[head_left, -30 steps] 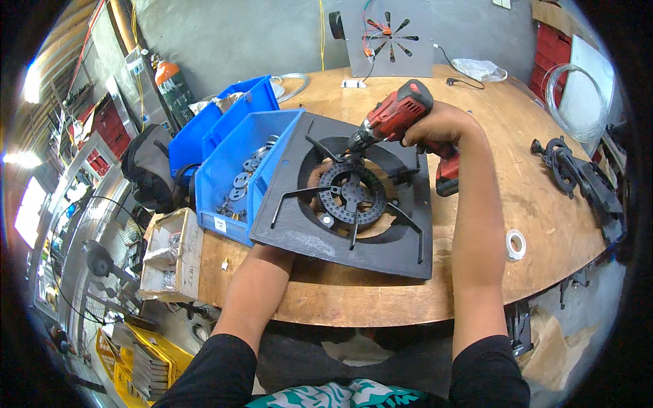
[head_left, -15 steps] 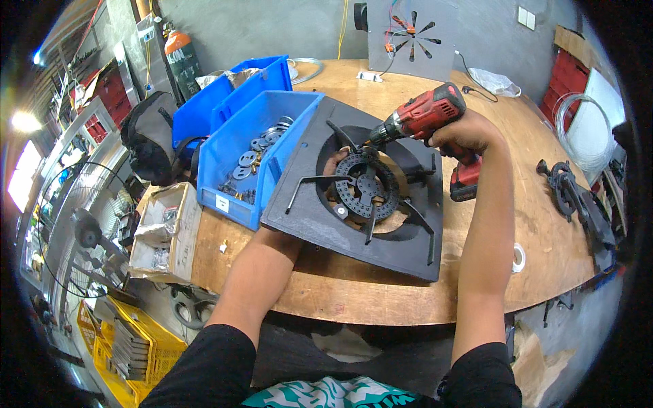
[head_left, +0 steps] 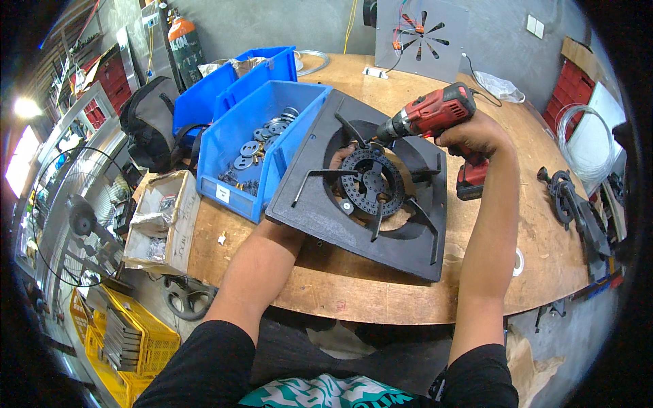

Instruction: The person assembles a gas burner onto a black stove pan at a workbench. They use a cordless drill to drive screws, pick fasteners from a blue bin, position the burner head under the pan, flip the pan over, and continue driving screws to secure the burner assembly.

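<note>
A black square gas stove top (head_left: 340, 197) is tilted above the wooden table, its pot-support prongs facing up. In its round opening sits a perforated burner ring (head_left: 350, 185). My left hand (head_left: 341, 157) reaches beneath the stove top and grips it there; only fingers show through the opening beside the ring, the rest is hidden. My right hand (head_left: 484, 134) is wrapped round the handle of a red and black cordless drill (head_left: 435, 111). The drill's tip points left and down at the base of a prong at the opening's far edge; whether it touches a screw is too small to tell.
Beside the stove top stands a blue bin (head_left: 228, 146) with metal discs and small screws. A cardboard box (head_left: 178, 221) of small parts sits at the table's left edge. Black metal parts (head_left: 575, 214) lie at the right, near a white tape ring (head_left: 519, 262).
My view has shifted slightly. The drill stays at the same prong base in my right hand, and my left hand remains under the stove top.
</note>
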`<state>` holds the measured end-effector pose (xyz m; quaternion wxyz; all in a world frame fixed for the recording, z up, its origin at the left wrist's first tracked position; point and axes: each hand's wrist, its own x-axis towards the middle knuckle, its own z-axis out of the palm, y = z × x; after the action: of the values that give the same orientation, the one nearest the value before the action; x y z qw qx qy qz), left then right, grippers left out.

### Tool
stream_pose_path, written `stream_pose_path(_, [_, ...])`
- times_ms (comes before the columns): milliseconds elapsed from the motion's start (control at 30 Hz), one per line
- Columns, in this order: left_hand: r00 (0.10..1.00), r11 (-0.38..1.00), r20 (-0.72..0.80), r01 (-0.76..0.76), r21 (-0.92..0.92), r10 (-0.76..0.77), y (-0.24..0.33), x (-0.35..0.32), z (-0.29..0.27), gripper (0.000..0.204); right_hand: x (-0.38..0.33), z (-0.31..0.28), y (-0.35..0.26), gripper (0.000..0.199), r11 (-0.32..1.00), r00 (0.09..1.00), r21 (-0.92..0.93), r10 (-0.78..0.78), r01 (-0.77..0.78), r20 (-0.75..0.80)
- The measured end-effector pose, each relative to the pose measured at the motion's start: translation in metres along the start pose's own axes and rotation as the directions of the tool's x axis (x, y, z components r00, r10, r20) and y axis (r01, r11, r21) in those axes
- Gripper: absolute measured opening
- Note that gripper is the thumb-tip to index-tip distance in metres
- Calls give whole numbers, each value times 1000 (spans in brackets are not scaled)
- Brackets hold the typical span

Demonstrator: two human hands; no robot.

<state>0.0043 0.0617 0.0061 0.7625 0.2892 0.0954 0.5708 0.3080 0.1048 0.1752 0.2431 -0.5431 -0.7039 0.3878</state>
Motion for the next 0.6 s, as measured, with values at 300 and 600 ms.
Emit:
stream_pose_path(300, [1000, 999, 25, -6, -48, 7, 2, 7, 2, 53, 2, 4, 0, 25, 997, 998, 44, -61, 61, 13])
stream_pose_path(600, [999, 995, 41, -8, -99, 12, 1, 6, 1, 53, -2, 1, -5, 31, 1000, 999, -4, -17, 17, 32])
